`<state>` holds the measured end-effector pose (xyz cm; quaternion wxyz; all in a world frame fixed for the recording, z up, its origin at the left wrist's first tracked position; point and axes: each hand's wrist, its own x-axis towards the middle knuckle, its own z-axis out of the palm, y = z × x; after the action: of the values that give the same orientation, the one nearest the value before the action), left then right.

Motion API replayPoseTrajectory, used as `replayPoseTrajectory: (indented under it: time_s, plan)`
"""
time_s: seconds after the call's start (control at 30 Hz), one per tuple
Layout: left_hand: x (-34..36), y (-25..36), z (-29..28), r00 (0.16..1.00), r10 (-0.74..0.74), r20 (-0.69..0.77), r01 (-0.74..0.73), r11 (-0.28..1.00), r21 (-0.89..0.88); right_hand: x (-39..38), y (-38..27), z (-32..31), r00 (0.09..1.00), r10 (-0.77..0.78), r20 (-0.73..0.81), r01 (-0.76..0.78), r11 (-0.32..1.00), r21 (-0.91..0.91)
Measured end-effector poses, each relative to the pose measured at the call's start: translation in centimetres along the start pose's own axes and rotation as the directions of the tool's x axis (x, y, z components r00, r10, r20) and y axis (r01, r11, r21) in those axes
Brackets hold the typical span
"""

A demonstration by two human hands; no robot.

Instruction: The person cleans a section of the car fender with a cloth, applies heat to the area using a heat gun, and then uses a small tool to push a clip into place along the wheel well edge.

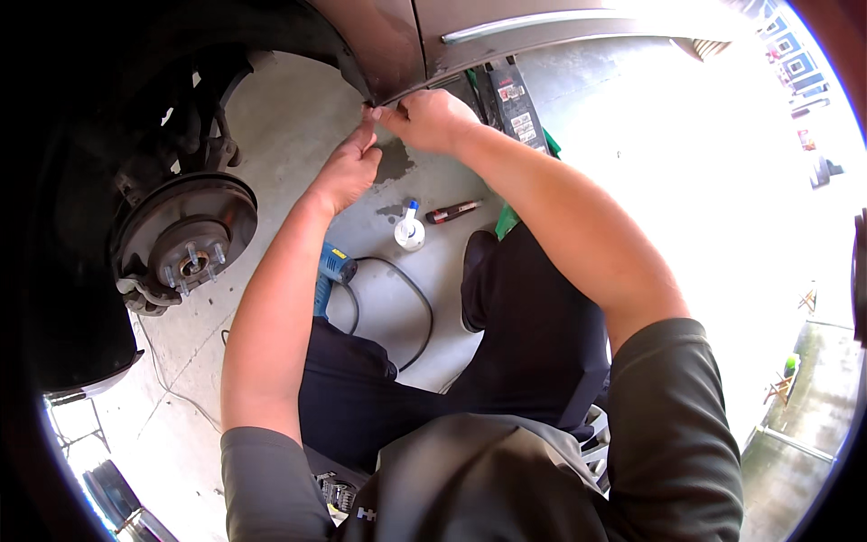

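Both my arms reach up to the lower rear corner of the car's brown fender [379, 50], at the edge of the wheel arch. My left hand [348, 172] comes from below, its fingers pinched together right at that corner. Beside it, my right hand [429, 119] is closed, with thumb and forefinger meeting the left fingertips. Whatever sits between the fingertips is too small or hidden to make out. On the floor below stand a small white bottle [409, 233] with a blue cap and a red and black handled tool [453, 212], lying next to it.
A bare brake disc [190, 239] with wheel studs hangs at the left. A blue power tool [334, 264] with a black cord lies by my left leg. Under the door sill sits a dark floor jack [517, 104] near green cloth [507, 221]. A silver-trimmed car door [506, 45] is above.
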<state>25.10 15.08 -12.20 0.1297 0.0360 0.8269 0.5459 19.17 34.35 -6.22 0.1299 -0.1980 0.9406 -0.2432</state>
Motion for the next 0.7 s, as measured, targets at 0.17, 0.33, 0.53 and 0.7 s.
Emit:
replayPoseTrajectory:
  time_s: [0.17, 0.33, 0.53, 0.7]
  plan:
    - [0.0, -0.9, -0.8, 0.997, 0.073, 0.022, -0.071, 0.996, -0.052, 0.7, -2.4, 0.6, 0.995, 0.090, 0.043, -0.084, 0.989, -0.123]
    - [0.6, -0.9, -0.9, 0.997, 0.029, 0.073, -0.018, 0.988, -0.151, 0.8, -3.2, 0.8, 0.993, 0.116, -0.007, -0.116, 0.978, -0.173]
    - [0.2, -0.3, -2.6, 0.995, -0.064, 0.081, 0.095, 0.878, -0.470, 1.2, -3.6, 1.4, 0.996, 0.084, -0.017, -0.085, 0.962, -0.261]
    - [1.8, 1.7, -3.5, 0.995, 0.085, -0.053, -0.085, 0.996, -0.015, 1.9, -3.3, 2.4, 0.998, 0.048, -0.029, -0.054, 0.953, -0.297]
